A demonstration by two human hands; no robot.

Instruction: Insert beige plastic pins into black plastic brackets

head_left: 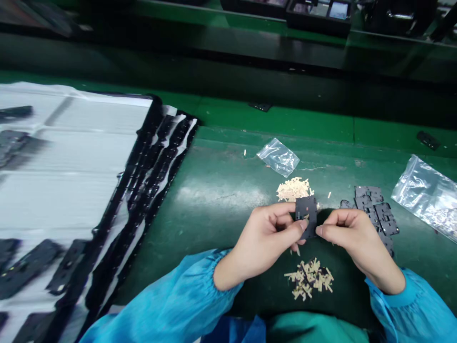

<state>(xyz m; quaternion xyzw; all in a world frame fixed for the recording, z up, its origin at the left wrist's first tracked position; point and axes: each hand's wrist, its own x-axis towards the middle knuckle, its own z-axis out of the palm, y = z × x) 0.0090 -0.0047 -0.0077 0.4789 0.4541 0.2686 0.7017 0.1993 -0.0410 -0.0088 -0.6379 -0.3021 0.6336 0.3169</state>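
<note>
A small flat black plastic part (306, 215) is held upright between both hands over the green mat (214, 200). My left hand (266, 238) pinches its left and lower edge with thumb and fingers. My right hand (357, 238) pinches its right edge with closed fingers. Both wrists wear blue sleeves. Just behind the part lies a heap of small beige pieces (294, 188). A second heap of beige strips (310, 278) lies below my hands, close to my body. A row of similar black parts (378, 214) lies to the right of my right hand.
A stack of black trays covered with white sheets (71, 190) fills the left side. A small clear plastic bag (278, 156) lies behind the heap, and a larger clear bag (426, 195) at the right. Dark trays (317, 14) stand on the far shelf.
</note>
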